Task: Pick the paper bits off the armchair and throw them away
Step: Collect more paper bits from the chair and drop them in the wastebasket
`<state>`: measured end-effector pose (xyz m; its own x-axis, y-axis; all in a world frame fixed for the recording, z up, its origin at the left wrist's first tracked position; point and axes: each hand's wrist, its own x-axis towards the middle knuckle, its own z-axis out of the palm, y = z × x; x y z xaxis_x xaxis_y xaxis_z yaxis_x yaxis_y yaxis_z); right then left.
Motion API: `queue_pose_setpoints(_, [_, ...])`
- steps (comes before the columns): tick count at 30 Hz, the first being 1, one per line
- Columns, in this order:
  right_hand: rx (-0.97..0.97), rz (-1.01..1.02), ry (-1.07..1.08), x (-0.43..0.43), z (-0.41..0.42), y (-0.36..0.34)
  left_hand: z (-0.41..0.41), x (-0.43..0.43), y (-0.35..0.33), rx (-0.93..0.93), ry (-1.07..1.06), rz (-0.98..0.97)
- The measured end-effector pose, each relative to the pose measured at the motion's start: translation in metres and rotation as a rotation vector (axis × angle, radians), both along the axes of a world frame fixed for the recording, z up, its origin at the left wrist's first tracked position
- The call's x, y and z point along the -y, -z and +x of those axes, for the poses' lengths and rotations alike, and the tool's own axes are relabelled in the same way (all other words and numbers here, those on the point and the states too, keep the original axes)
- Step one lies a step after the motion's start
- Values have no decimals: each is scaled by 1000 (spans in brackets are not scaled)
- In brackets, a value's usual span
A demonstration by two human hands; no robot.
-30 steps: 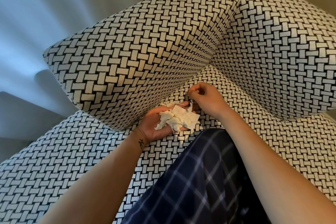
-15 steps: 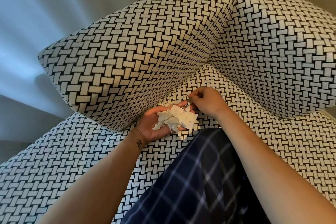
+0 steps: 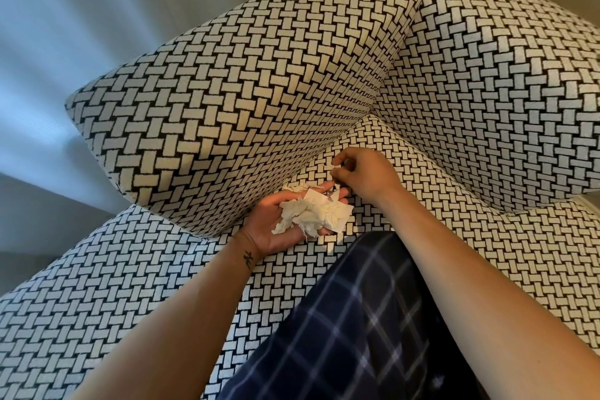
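The armchair is covered in black-and-white woven-pattern fabric. My left hand lies palm up on the seat by the armrest, cupping a heap of crumpled white paper bits. Just above its fingertips, my right hand pinches a small paper bit between thumb and fingers over the seat. A few more shreds lie in the crease between seat and armrest, beside my left fingertips.
My knee in dark checked trousers rests on the seat cushion. The backrest rises at the right. A pale curtain hangs behind the chair at the left. No bin is in view.
My right hand has lifted slightly up and away from the paper heap, fingers still pinched. My left hand keeps the heap in place.
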<state>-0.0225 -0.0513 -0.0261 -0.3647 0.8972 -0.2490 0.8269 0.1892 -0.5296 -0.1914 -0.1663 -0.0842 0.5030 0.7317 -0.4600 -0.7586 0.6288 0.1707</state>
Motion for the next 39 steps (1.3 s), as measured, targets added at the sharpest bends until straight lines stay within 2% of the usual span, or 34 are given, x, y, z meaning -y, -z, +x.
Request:
queue_pose_setpoints(9, [166,127,-118,-2,-7,3,0,-1,2,51,0,9])
queue_pose_setpoints(12, [203,103,-158,-3,-7,6,1,0,1,75,-4,33])
queue_pose_setpoints(14, [140,36,-146,-5,-4,6,1,0,1,101,1,53])
queue_pose_setpoints(18, [-146,-134,-104,0,0,-6,-1,-1,3,60,37,80])
queue_pose_setpoints(20, [-191,-200,-145,3,-7,-17,-1,-1,2,51,54,105])
queue_pose_setpoints(23, [-112,-275,-257,2,-27,-31,0,-1,-2,15,37,77])
queue_pose_setpoints(26, [59,-335,-358,2,-45,-33,0,-1,-4,29,5,1])
queue_pose_setpoints(30, [159,-350,-388,4,-56,-26,-2,-1,-3,37,0,-42])
queue_pose_setpoints(35, [5,-344,-287,5,-52,-20,-4,-5,3,-5,-40,-116])
queue_pose_setpoints(39, [-134,-311,-213,9,-47,-20,1,-5,-7,5,-17,-76])
